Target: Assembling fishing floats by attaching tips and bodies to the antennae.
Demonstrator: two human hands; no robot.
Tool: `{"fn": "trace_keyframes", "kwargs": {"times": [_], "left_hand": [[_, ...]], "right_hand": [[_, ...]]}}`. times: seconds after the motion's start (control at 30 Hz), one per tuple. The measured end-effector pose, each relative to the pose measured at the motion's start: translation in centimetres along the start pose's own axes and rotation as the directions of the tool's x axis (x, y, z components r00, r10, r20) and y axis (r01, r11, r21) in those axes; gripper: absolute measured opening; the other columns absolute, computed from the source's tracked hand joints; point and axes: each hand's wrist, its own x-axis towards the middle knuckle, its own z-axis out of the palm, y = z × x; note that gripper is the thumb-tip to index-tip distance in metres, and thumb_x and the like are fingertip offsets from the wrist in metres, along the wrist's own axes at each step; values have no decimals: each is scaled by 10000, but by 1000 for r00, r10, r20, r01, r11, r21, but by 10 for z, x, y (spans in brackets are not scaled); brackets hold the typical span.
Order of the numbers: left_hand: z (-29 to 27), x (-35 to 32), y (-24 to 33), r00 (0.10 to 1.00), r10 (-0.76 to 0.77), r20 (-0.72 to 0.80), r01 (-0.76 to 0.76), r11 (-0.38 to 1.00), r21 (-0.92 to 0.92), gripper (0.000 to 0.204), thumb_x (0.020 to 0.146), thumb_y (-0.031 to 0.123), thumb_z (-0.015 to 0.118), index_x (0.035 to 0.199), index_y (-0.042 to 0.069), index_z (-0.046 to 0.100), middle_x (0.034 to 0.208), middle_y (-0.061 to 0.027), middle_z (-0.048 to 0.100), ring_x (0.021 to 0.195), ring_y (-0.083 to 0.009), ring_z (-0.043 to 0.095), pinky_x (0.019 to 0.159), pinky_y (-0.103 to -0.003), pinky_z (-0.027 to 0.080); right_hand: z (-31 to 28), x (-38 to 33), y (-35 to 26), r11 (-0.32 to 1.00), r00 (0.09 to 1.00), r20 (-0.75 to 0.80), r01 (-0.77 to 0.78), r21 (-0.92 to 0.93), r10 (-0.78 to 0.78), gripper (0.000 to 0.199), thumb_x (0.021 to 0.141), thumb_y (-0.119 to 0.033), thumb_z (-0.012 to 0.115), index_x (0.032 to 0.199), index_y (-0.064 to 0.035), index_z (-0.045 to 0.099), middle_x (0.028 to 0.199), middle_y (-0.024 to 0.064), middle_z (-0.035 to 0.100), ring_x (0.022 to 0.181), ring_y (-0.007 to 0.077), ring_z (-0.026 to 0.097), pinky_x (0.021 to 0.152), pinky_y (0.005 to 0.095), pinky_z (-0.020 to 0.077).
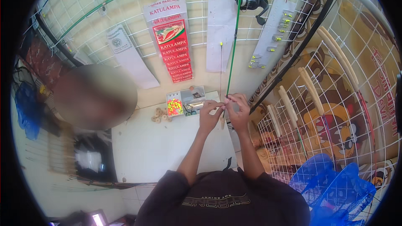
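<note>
Both my hands meet over the far right part of the white table (167, 142). My right hand (238, 111) is closed, its fingers pinching a thin green fishing rod (233, 42) that rises to the top of the view. Against it, my left hand (210, 115) is pinched shut at the fingertips; what lies between them is too small to make out. A thin dark reddish line or stem with a yellow tip (221, 44) runs up beside the rod from my fingers. Below the hands shows a tan tapered piece (222, 123), partly hidden.
A compartment box (173, 114) holds bright float beads beside several tan rings (158, 116). Behind are a wire grid with red packets (171, 50), white cards and a reel (250, 1). Wooden-handled rods (310, 90) and blue nets (331, 184) hang right. A blurred person (96, 96) is left.
</note>
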Motion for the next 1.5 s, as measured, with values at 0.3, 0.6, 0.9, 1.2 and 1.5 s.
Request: {"fn": "trace_keyframes", "kwargs": {"times": [0.3,0.6,0.9,1.2,1.5], "left_hand": [[11,7,3,998,-39,43,37,998,46,161,785,115,736,944,90,725,819,-60,661,809,-192,569,687,-300,472],[-1,21,8,984,-74,159,61,994,86,198,833,178,700,1019,111,710,1002,-44,691,886,-203,583,737,-309,475],[-6,39,29,999,1,46,-1,1000,-2,266,826,124,703,1090,108,685,1042,-32,693,953,-170,584,749,-281,466],[2,40,21,999,20,39,-21,999,25,232,810,98,709,1042,86,707,990,-46,697,911,-170,575,743,-285,469],[12,35,-2,1000,-14,25,14,1000,10,143,823,95,700,961,75,734,860,-46,698,848,-166,568,709,-279,483]], "right_hand": [[-10,1,16,995,999,20,51,-84,-49,148,777,11,682,924,-6,686,876,83,651,872,238,551,778,330,449],[-14,1,24,984,998,36,53,-172,-48,131,784,9,669,911,-17,690,856,72,650,865,249,541,764,343,449],[-11,-17,59,979,998,62,15,-205,-2,121,798,-16,667,915,-26,694,857,76,643,865,255,543,752,350,451],[-7,-31,78,968,988,140,-27,-251,64,121,795,-21,674,913,-38,695,850,83,640,864,265,546,766,357,450],[-8,-43,98,945,963,217,-88,-315,162,142,809,-63,667,949,-57,691,906,90,647,912,280,558,817,370,452]]}}
